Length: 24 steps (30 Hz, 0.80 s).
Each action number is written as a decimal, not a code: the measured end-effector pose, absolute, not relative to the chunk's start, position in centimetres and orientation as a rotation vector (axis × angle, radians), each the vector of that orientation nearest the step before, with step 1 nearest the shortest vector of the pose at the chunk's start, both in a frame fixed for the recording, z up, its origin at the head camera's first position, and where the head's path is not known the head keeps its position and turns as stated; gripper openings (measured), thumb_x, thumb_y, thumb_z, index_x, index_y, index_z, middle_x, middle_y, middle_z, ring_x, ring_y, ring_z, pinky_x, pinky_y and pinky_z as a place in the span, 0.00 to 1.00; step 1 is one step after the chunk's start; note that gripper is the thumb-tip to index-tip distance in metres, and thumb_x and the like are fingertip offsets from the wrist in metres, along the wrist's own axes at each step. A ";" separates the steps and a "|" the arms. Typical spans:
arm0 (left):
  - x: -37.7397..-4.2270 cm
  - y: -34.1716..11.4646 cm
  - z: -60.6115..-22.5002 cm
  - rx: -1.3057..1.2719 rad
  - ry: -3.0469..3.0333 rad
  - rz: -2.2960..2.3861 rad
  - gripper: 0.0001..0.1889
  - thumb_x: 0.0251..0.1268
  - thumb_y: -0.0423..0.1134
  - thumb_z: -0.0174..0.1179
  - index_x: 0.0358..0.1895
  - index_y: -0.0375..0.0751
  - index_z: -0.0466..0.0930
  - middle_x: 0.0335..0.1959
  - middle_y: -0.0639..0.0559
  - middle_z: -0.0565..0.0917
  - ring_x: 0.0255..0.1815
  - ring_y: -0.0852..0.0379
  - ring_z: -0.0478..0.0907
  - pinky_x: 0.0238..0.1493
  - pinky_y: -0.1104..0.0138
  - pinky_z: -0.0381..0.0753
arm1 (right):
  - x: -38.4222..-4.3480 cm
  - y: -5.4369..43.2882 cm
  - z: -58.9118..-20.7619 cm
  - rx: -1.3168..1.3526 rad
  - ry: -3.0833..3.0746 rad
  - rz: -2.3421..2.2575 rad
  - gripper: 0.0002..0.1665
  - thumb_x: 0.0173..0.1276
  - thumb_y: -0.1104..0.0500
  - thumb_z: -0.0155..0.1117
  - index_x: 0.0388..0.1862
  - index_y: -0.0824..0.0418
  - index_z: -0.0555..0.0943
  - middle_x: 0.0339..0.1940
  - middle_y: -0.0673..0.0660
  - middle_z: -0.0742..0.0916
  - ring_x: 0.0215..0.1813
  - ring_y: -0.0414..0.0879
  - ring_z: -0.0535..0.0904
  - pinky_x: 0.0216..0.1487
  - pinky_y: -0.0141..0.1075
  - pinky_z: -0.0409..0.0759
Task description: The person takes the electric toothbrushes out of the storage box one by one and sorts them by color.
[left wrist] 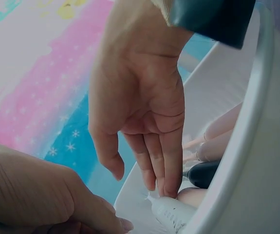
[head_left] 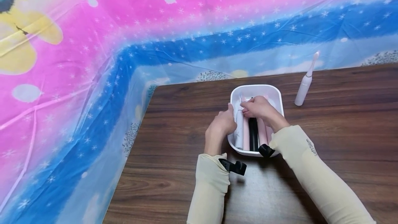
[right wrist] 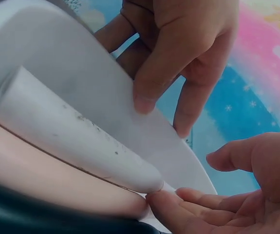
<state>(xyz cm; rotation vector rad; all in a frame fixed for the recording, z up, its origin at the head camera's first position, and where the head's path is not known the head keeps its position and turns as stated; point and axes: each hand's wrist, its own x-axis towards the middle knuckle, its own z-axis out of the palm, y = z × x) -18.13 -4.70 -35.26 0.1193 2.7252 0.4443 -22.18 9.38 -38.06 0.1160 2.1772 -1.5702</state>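
Note:
A white rectangular tub [head_left: 234, 95] with rounded corners stands on the table, holding several electric toothbrushes side by side. Its left wall is pinched by my left hand [head_left: 221, 127], the thumb inside and the fingers outside, as the right wrist view shows. Along that wall lies a white toothbrush [head_left: 239, 130]. My right hand [head_left: 259, 108] reaches into the tub. Its fingertips [right wrist: 159, 201] touch the neck end of the white toothbrush, while its thumb stands apart. Beside this brush lie a pink toothbrush [head_left: 246, 136], a black toothbrush [head_left: 253, 136] and another pink toothbrush [head_left: 263, 132]; the right hand covers some heads.
Another electric toothbrush [head_left: 304, 89], pale pinkish white, stands upright on the wooden table [head_left: 174, 141] to the right of the tub. A patterned pink and blue cloth [head_left: 186, 49] hangs behind and to the left. Black camera mounts [head_left: 237, 167] sit on both wrists.

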 end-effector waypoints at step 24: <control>-18.0 -4.7 -35.3 0.117 2.731 0.442 0.36 0.68 0.35 0.48 0.77 0.41 0.44 0.64 0.40 0.73 0.57 0.46 0.75 0.53 0.59 0.75 | -23.0 9.1 -38.5 0.028 2.114 -1.559 0.26 0.71 0.59 0.53 0.58 0.80 0.70 0.39 0.59 0.83 0.36 0.38 0.83 0.51 0.36 0.80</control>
